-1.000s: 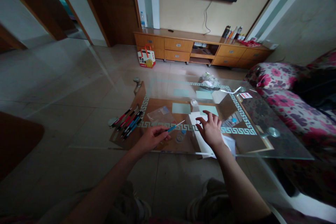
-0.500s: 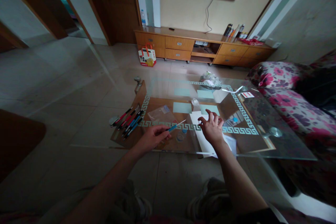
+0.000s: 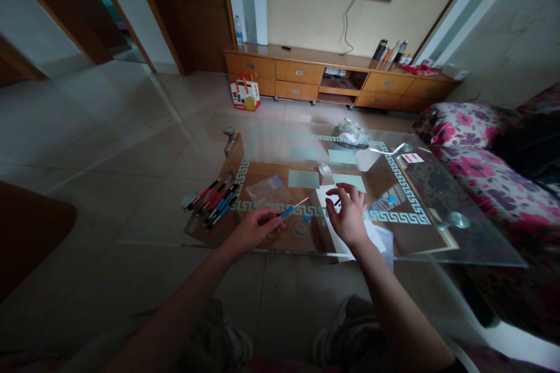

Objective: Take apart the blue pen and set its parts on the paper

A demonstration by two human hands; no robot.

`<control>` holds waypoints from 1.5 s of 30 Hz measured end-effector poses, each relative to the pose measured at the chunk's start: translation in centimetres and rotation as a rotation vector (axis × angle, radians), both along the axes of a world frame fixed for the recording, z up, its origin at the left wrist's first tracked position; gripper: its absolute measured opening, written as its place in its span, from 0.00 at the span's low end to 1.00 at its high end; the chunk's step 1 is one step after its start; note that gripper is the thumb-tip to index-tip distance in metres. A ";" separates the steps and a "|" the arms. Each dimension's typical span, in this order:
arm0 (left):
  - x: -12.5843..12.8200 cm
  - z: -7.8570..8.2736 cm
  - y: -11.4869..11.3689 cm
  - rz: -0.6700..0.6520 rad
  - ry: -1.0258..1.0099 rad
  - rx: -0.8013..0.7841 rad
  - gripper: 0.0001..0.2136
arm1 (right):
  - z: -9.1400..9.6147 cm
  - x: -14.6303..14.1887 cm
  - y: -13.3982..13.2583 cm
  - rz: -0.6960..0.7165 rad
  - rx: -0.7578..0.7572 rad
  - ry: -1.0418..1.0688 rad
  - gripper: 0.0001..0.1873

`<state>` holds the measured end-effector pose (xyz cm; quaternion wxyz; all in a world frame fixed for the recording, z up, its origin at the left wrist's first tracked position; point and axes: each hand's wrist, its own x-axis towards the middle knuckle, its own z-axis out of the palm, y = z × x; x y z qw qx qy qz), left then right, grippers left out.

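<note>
Left hand (image 3: 252,228), centre frame: grip closed on blue pen (image 3: 292,209), tip toward white paper (image 3: 332,201) on glass counter (image 3: 437,239). Right hand (image 3: 349,217) pinches small dark piece above paper. Step judged: pen assembly; next needs aligning piece with tip.

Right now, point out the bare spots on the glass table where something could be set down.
Bare glass lies at the right end, between the patterned border and the floral sofa, and along the far edge left of the crumpled bag. Crowded: pens at left, plastic bag, green cards, white paper under the right hand; left hand holds a blue pen.
</note>
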<state>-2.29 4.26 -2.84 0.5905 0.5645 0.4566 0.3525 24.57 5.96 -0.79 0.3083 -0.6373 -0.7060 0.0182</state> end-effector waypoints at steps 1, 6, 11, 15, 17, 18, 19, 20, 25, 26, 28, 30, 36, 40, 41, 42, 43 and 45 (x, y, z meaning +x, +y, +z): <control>0.0 -0.1 0.0 0.011 -0.006 -0.003 0.18 | 0.1 -0.5 -0.3 0.053 0.000 0.116 0.10; 0.1 -0.5 0.1 0.039 -0.033 -0.021 0.19 | -0.6 -3.1 -1.9 0.327 -0.193 0.615 0.11; 0.2 -0.7 0.1 0.021 -0.041 -0.017 0.19 | -1.2 -5.3 -3.0 0.472 -0.349 0.754 0.19; 0.0 -0.9 0.1 0.024 -0.011 -0.003 0.18 | -1.2 -5.8 -3.4 0.510 -0.367 0.758 0.24; 0.0 -1.0 0.1 0.019 -0.005 -0.004 0.18 | -1.1 -5.8 -3.5 0.519 -0.362 0.739 0.26; 0.0 -1.0 0.1 0.017 -0.007 -0.006 0.19 | -1.1 -5.8 -3.6 0.520 -0.360 0.729 0.26; 0.0 -1.0 0.1 0.014 -0.007 -0.007 0.19 | -1.0 -5.7 -3.6 0.520 -0.359 0.719 0.27; 0.0 -1.0 0.1 0.014 -0.006 -0.009 0.19 | -1.0 -5.7 -3.6 0.518 -0.356 0.709 0.27; 0.0 -1.3 0.2 0.009 -0.007 0.007 0.18 | -0.8 -5.8 -3.7 0.512 -0.347 0.678 0.27; -0.1 -1.4 0.2 0.007 -0.004 0.012 0.18 | -0.8 -5.8 -3.7 0.509 -0.351 0.679 0.27; -0.1 -1.6 0.3 0.007 0.009 0.017 0.18 | -0.8 -5.8 -3.7 0.499 -0.357 0.689 0.27; -0.2 -1.6 0.3 0.003 0.015 0.015 0.18 | -0.9 -5.8 -3.6 0.476 -0.354 0.715 0.27; -0.1 -0.9 0.1 -0.009 0.021 0.004 0.18 | -2.0 -5.0 -2.4 0.288 -0.267 0.844 0.24; 0.0 -0.7 0.1 -0.006 0.032 0.008 0.18 | -2.4 -4.1 -1.6 0.204 -0.228 0.886 0.23; 0.0 -0.7 0.1 -0.007 0.034 0.010 0.18 | -2.4 -3.9 -1.5 0.195 -0.229 0.887 0.23; 0.0 -0.7 0.1 -0.005 0.036 0.011 0.18 | -2.4 -3.8 -1.4 0.186 -0.230 0.886 0.24; -0.1 -0.7 0.1 -0.003 0.037 0.009 0.18 | -2.3 -3.8 -1.4 0.176 -0.230 0.881 0.24; -0.1 -0.7 0.1 0.001 0.037 0.000 0.19 | -2.3 -3.8 -1.5 0.162 -0.231 0.857 0.27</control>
